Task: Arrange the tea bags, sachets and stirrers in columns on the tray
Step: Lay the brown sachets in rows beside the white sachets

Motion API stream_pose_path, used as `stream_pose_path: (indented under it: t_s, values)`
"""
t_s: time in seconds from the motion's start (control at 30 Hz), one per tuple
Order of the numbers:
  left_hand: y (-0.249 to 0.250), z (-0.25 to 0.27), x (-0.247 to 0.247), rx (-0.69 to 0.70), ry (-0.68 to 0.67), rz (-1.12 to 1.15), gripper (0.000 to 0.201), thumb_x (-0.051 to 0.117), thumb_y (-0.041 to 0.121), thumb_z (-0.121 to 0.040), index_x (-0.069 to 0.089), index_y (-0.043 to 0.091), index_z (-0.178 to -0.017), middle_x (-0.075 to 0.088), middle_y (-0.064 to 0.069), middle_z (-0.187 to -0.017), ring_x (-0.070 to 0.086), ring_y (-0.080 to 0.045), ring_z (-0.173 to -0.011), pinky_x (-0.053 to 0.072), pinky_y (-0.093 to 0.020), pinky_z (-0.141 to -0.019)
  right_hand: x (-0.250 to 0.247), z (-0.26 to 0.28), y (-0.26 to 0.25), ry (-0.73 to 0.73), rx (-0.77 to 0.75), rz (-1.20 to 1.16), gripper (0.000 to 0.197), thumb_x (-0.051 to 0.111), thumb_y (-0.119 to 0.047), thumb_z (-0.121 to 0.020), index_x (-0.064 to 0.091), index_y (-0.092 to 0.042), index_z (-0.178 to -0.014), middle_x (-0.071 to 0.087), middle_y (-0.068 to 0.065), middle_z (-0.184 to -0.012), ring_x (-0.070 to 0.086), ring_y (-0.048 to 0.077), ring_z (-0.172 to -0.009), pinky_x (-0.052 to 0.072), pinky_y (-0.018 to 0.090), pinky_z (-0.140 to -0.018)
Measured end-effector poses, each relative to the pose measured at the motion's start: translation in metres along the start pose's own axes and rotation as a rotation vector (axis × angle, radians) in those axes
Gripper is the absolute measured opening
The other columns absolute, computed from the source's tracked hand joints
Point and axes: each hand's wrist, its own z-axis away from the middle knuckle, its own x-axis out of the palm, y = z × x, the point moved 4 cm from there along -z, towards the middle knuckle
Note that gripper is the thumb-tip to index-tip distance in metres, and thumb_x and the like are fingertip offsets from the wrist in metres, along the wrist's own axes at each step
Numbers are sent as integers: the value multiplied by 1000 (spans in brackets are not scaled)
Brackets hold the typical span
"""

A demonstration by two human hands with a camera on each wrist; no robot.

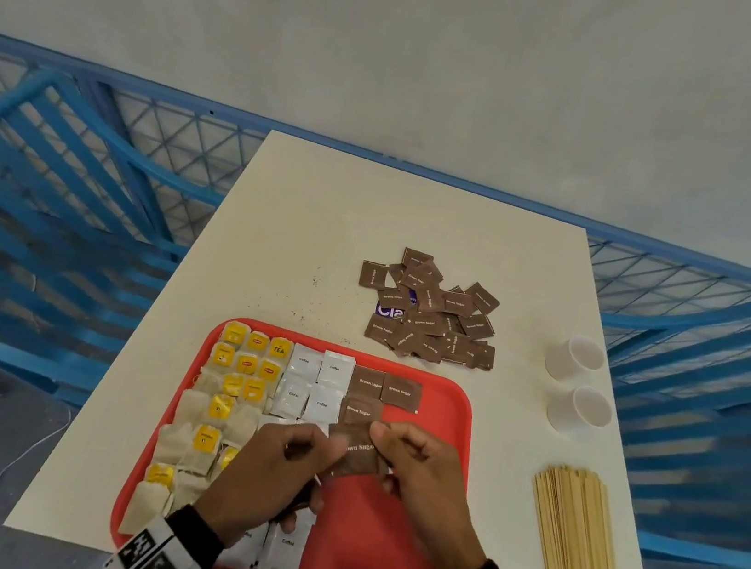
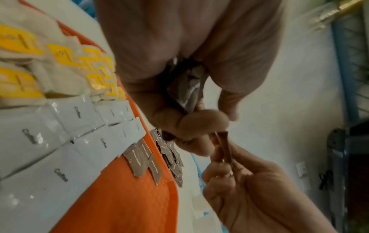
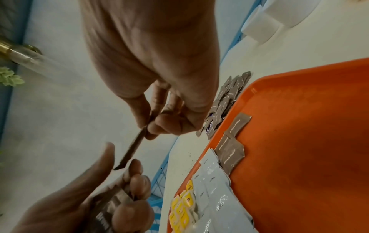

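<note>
The red tray point(image 1: 445, 390) holds tea bags point(image 1: 228, 389) with yellow tags on its left, white coffee sachets point(image 1: 311, 386) in the middle and three brown sugar sachets point(image 1: 383, 389) laid flat beside them. Both hands hover over the tray's middle. My right hand point(image 1: 382, 444) pinches one brown sugar sachet point(image 1: 359, 453), seen edge-on in the right wrist view point(image 3: 135, 141). My left hand point(image 1: 315, 459) grips a small stack of brown sugar sachets point(image 3: 111, 203) in its curled fingers point(image 2: 187, 88). The pinched sachet's free end reaches close to the left fingers.
A loose pile of brown sugar sachets point(image 1: 432, 311) lies on the white table beyond the tray. A bundle of wooden stirrers point(image 1: 575, 529) lies at the right. Two white cups point(image 1: 576, 356) point(image 1: 580, 409) lie on their sides near the right edge. Blue chairs and railing surround the table.
</note>
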Motion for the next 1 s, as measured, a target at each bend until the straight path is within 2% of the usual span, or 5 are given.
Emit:
stream_pose_path:
  t_s: [0.23, 0.37, 0.53, 0.73, 1.0]
  values:
    - [-8, 1, 2, 22, -76, -19, 29, 69, 24, -90, 63, 0, -75, 66, -15, -64, 55, -13, -43, 42, -23, -38, 0, -2, 19, -36, 182, -181, 39, 68, -36, -91, 70, 2, -87, 65, 28, -90, 48, 29, -77, 36, 31, -58]
    - [-12, 0, -4, 7, -64, -30, 30, 69, 32, -88, 66, 5, -74, 67, -16, -65, 57, -16, -47, 43, -24, -39, -3, 2, 17, -112, 113, 17, 28, 69, -42, -84, 74, -18, -70, 62, 7, -67, 48, 13, -56, 37, 22, -51]
    - [-20, -1, -6, -25, -130, -47, 30, 70, 34, -89, 67, 9, -74, 68, -20, -69, 58, -28, -56, 45, -25, -40, -7, 3, 28, -170, 238, -70, 26, 66, -31, -91, 77, -8, -95, 72, 11, -83, 50, 10, -56, 38, 19, -50]
    - [-25, -5, -4, -50, -125, -29, 37, 65, 40, -92, 69, 5, -79, 67, -27, -76, 64, -34, -63, 47, -27, -41, -15, -2, 30, -168, 214, 26, 19, 76, -16, -81, 72, 0, -90, 65, 1, -64, 51, 7, -51, 37, 18, -48]
    - [-40, -5, -15, -172, 104, 127, 38, 63, 36, -94, 70, 0, -85, 68, -11, -75, 65, -25, -63, 46, -26, -43, -75, -55, 56, 205, 216, 315, 22, 74, -15, -87, 67, -11, -66, 54, -4, -50, 43, 4, -43, 34, 13, -44]
